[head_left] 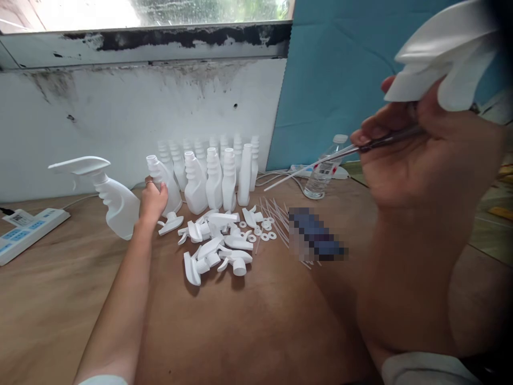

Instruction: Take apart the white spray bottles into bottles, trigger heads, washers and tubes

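At the left end of the group of white spray bottles, my left hand is closed around the body of an open-necked bottle. My right hand is raised close to the camera at the upper right, gripping a white trigger spray head. A thin translucent tube slants down and left from that hand; whether it is joined to the head is hidden by the fingers. Several loose spray heads lie heaped on the brown table, with small white ring washers beside them.
A bottle with its spray head fitted stands at the left. Farther left lies a power strip. More thin tubes lie beside a blurred-out dark object. A clear water bottle stands near the blue sheet.
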`<state>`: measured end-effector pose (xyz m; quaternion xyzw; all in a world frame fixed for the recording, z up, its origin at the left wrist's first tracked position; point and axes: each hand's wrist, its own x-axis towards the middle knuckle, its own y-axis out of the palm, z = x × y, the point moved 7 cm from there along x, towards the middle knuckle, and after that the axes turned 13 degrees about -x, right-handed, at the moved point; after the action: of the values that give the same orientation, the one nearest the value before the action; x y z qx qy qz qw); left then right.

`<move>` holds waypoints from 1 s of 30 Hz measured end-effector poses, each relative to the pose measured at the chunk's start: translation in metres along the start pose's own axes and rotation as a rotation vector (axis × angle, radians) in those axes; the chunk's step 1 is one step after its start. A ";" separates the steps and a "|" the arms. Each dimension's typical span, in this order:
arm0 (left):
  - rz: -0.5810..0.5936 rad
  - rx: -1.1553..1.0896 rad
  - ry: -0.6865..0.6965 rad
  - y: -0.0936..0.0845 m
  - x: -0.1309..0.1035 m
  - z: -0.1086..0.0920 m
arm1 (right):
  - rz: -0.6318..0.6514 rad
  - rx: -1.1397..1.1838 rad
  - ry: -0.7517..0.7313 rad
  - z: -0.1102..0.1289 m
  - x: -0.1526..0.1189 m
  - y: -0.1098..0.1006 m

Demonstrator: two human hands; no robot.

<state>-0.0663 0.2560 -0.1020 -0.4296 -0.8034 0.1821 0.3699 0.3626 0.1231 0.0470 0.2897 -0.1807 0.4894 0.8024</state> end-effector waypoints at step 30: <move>0.634 -1.054 0.171 -0.038 -0.127 -0.188 | 1.053 -0.242 0.434 -0.053 -0.087 0.095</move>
<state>0.0986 0.1251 -0.0101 -0.7853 -0.5862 -0.1730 0.0992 0.2389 0.1306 -0.0163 -0.0400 -0.1865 0.8464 0.4971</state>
